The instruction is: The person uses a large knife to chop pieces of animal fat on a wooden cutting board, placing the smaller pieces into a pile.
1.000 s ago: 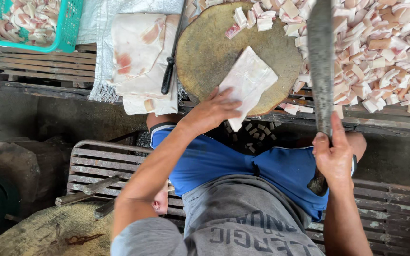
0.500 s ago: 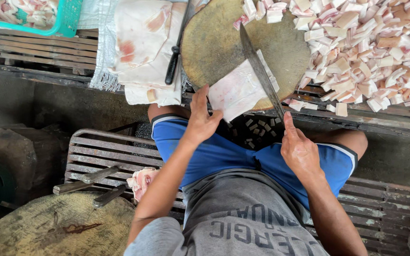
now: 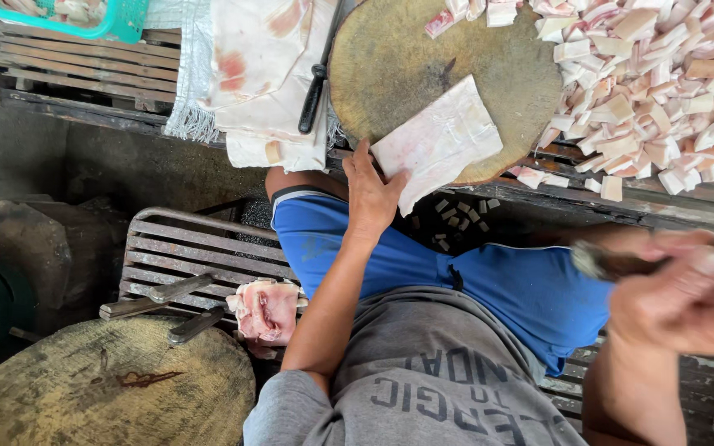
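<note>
Two hands: left (image 3: 371, 192) pins flat, pale slab (image 3: 437, 142); right (image 3: 687, 293) blurred.

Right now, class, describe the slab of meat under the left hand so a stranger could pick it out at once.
Find the round wooden block at the top of the view. On its near edge lies a flat, pale slab, with the left hand at its corner. Unlike the small cut cubes heaped to the right, it is one large uncut sheet.

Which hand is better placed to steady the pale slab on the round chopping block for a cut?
Left. The left hand rests on the near edge of the pale slab on the round chopping block; the right hand is off the block, over the lap, gripping a blurred handle.
</note>
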